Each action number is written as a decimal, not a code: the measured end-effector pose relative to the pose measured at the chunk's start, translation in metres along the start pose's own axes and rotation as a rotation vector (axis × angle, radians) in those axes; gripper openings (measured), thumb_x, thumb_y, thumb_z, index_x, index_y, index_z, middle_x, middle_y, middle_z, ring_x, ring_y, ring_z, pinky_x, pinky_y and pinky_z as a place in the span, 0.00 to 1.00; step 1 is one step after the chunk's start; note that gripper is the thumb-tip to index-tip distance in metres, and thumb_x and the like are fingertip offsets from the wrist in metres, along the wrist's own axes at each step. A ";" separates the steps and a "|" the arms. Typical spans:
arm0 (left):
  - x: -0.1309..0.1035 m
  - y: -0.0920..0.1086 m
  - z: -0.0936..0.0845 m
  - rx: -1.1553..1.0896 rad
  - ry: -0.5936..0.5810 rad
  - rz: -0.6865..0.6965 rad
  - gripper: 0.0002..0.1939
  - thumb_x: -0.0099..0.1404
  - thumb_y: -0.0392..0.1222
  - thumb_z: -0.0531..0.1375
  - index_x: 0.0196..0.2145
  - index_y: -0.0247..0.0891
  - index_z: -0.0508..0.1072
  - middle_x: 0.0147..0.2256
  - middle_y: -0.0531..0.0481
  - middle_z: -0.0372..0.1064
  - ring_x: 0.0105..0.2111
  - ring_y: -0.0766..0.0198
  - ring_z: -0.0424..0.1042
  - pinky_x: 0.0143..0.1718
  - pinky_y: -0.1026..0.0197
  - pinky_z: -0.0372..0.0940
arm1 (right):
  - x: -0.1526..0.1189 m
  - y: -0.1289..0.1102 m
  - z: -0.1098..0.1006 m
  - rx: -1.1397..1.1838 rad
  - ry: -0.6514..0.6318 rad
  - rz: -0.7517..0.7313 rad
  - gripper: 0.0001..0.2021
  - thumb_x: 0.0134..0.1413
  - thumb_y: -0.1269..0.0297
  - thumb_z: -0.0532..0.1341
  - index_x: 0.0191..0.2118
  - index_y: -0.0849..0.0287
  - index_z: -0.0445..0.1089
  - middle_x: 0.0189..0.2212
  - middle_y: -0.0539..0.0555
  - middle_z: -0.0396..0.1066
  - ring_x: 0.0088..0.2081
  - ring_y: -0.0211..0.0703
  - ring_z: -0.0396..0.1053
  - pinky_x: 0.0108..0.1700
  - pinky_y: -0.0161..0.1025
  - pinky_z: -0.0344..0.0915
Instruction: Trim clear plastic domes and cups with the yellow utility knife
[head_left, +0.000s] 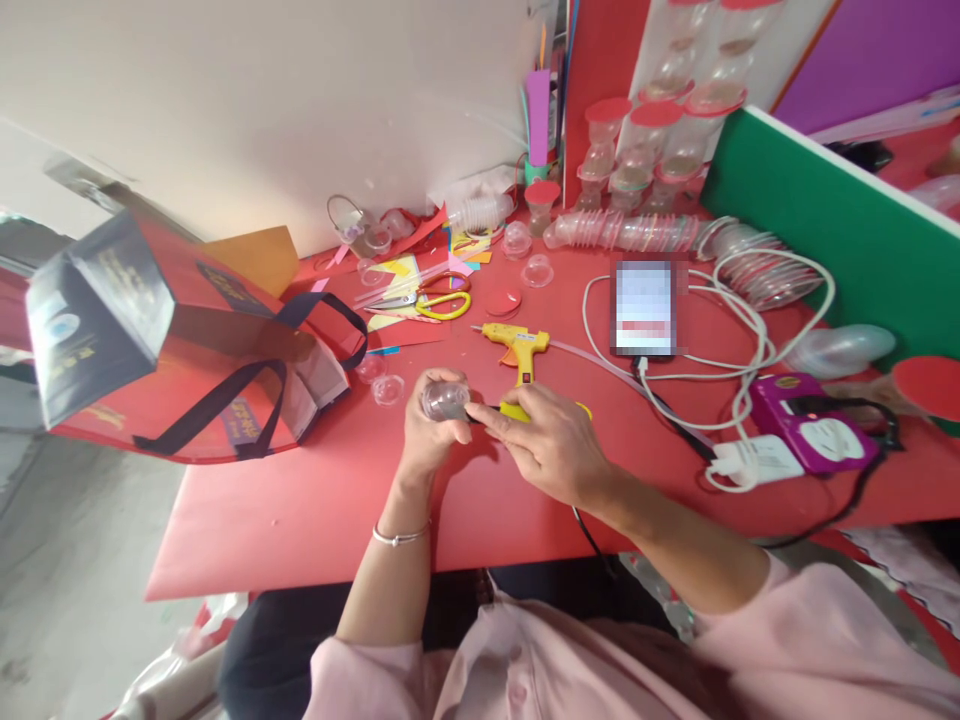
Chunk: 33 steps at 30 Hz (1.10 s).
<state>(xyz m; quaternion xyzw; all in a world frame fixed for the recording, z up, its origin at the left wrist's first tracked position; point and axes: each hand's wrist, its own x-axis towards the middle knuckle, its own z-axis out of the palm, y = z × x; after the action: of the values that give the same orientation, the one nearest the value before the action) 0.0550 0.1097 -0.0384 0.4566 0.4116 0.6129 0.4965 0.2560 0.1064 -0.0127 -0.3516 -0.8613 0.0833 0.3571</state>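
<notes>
Cradling a clear plastic cup [442, 399] in the left hand [427, 437], gripping a yellow-handled tool [514, 411] in the right hand [557, 440]. Aiming the tool lengthwise leftward, seemingly reaching the cup's side nearest the right hand.

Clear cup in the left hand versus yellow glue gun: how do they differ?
The clear cup is see-through and round; the glue gun is yellow and pistol-shaped. The left hand holds the clear cup; the glue gun lies on the red table.
</notes>
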 end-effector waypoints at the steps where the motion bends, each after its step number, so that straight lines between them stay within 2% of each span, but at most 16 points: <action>1: 0.000 0.000 0.000 -0.001 -0.004 -0.006 0.42 0.33 0.62 0.77 0.43 0.41 0.72 0.36 0.51 0.73 0.33 0.65 0.74 0.36 0.63 0.69 | 0.000 0.000 0.000 0.004 -0.007 0.006 0.21 0.67 0.68 0.57 0.61 0.44 0.71 0.35 0.52 0.68 0.38 0.41 0.63 0.39 0.38 0.59; 7: -0.001 0.002 0.001 0.013 0.006 -0.010 0.39 0.36 0.62 0.77 0.42 0.40 0.73 0.38 0.50 0.72 0.34 0.66 0.72 0.36 0.64 0.69 | -0.001 0.000 0.001 0.014 -0.006 0.014 0.21 0.68 0.68 0.56 0.62 0.44 0.70 0.35 0.52 0.68 0.38 0.42 0.63 0.39 0.39 0.60; 13: -0.002 0.001 0.003 0.008 -0.008 0.017 0.31 0.44 0.59 0.77 0.39 0.39 0.72 0.38 0.49 0.70 0.33 0.67 0.70 0.32 0.64 0.68 | -0.001 0.001 0.001 -0.002 -0.008 0.028 0.21 0.68 0.66 0.58 0.63 0.42 0.69 0.36 0.52 0.68 0.38 0.42 0.63 0.39 0.38 0.60; 16: -0.002 0.002 0.004 0.002 -0.003 0.002 0.34 0.40 0.61 0.77 0.39 0.40 0.72 0.38 0.49 0.70 0.32 0.67 0.70 0.31 0.65 0.67 | -0.001 0.002 0.001 -0.015 -0.011 0.029 0.21 0.68 0.66 0.57 0.63 0.42 0.69 0.36 0.52 0.68 0.38 0.42 0.63 0.39 0.38 0.60; 19: -0.002 0.006 0.006 -0.018 -0.025 -0.044 0.37 0.39 0.63 0.77 0.41 0.41 0.72 0.37 0.50 0.70 0.27 0.70 0.67 0.25 0.66 0.64 | -0.001 0.002 0.001 -0.036 0.004 0.046 0.23 0.67 0.68 0.58 0.63 0.43 0.69 0.35 0.53 0.68 0.38 0.43 0.63 0.39 0.39 0.60; 22: -0.002 0.012 0.010 -0.083 -0.045 -0.075 0.34 0.48 0.69 0.71 0.42 0.41 0.72 0.33 0.51 0.69 0.23 0.71 0.65 0.22 0.67 0.61 | -0.001 0.001 0.002 -0.017 0.007 0.063 0.23 0.67 0.67 0.58 0.64 0.43 0.68 0.35 0.52 0.68 0.39 0.42 0.64 0.39 0.38 0.59; 26: 0.001 0.015 0.009 -0.178 0.010 -0.095 0.32 0.58 0.74 0.61 0.40 0.41 0.72 0.31 0.50 0.69 0.23 0.69 0.66 0.17 0.69 0.56 | 0.000 0.000 0.002 -0.008 -0.014 0.043 0.20 0.68 0.64 0.58 0.63 0.44 0.69 0.35 0.52 0.68 0.38 0.42 0.64 0.39 0.38 0.59; 30: 0.003 0.012 0.001 -0.178 -0.009 -0.122 0.27 0.58 0.66 0.67 0.42 0.41 0.71 0.33 0.50 0.69 0.24 0.69 0.68 0.14 0.72 0.51 | 0.002 0.001 0.002 -0.087 -0.014 0.004 0.19 0.68 0.62 0.59 0.61 0.47 0.71 0.34 0.54 0.69 0.38 0.43 0.64 0.38 0.39 0.58; 33: 0.003 0.011 -0.002 -0.154 -0.027 -0.131 0.27 0.56 0.57 0.71 0.47 0.42 0.69 0.37 0.50 0.69 0.23 0.71 0.68 0.14 0.72 0.51 | 0.003 0.002 0.002 -0.134 -0.001 -0.035 0.18 0.66 0.65 0.60 0.60 0.50 0.73 0.35 0.54 0.71 0.38 0.43 0.64 0.39 0.40 0.59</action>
<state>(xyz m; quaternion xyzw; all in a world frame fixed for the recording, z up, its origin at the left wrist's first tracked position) 0.0498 0.1107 -0.0276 0.3972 0.3856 0.6027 0.5747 0.2549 0.1100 -0.0134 -0.3597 -0.8711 0.0193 0.3337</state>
